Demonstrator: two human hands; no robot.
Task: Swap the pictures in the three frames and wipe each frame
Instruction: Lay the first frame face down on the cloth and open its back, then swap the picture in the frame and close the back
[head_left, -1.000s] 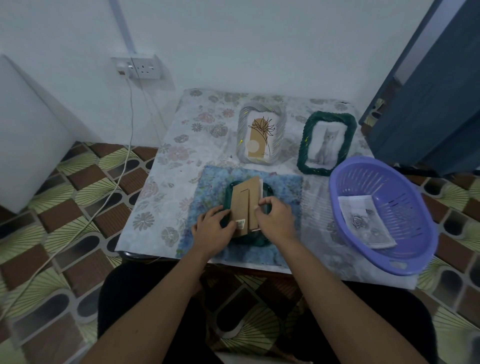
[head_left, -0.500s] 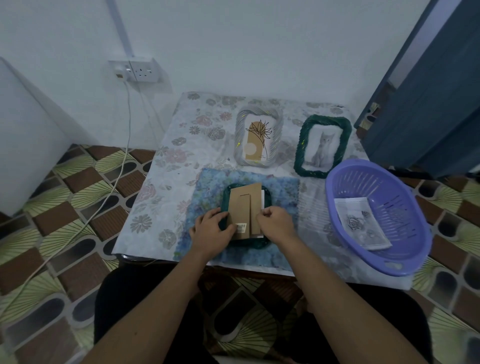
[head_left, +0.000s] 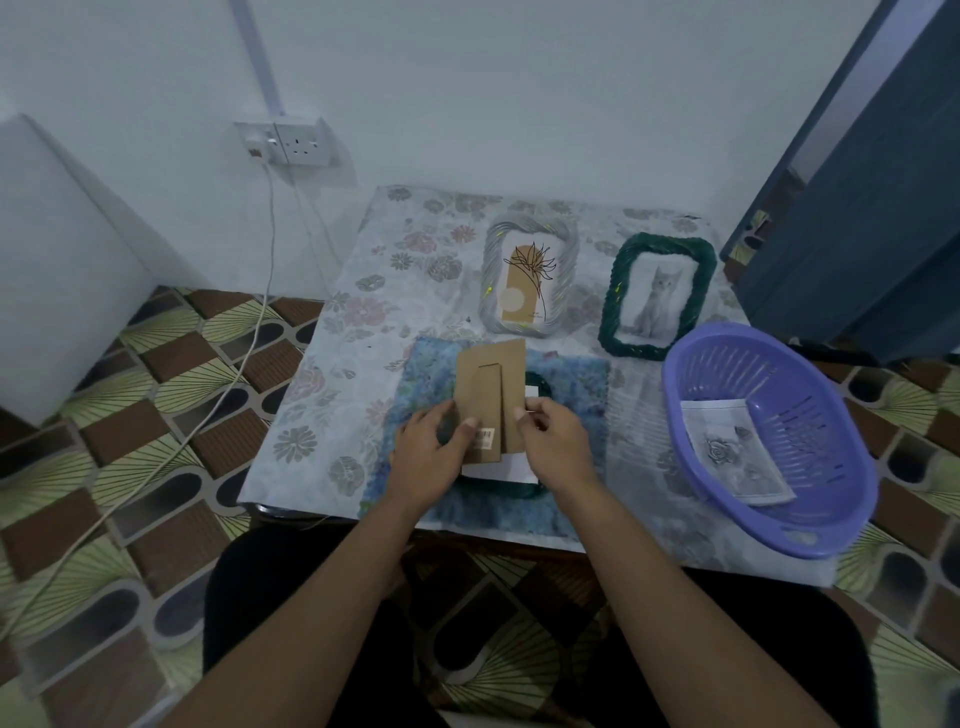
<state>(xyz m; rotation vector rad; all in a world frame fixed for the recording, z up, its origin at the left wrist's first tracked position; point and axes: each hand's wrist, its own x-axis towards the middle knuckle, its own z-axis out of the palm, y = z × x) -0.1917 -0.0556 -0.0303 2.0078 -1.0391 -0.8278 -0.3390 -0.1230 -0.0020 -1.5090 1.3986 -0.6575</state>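
A dark green frame (head_left: 539, 385) lies face down on a blue cloth (head_left: 571, 384) at the table's near edge. Its brown cardboard backing (head_left: 491, 379) with a fold-out stand is lifted off it. My left hand (head_left: 428, 457) pinches the backing's lower left and my right hand (head_left: 553, 441) pinches its right edge. A white sheet (head_left: 498, 470) shows in the frame beneath. Farther back lie a silver frame (head_left: 530, 275) with a flower drawing and a second green frame (head_left: 657, 296) with a cat picture.
A purple plastic basket (head_left: 831, 499) at the table's right holds a rose picture (head_left: 732, 452). A floral tablecloth (head_left: 332, 395) covers the small table. A blue door (head_left: 872, 208) stands at the right, and a wall socket (head_left: 291, 143) with a white cable at the left.
The cardboard backing has come up off the face-down green frame, baring the white sheet beneath. Both hands stay at its lower edges.
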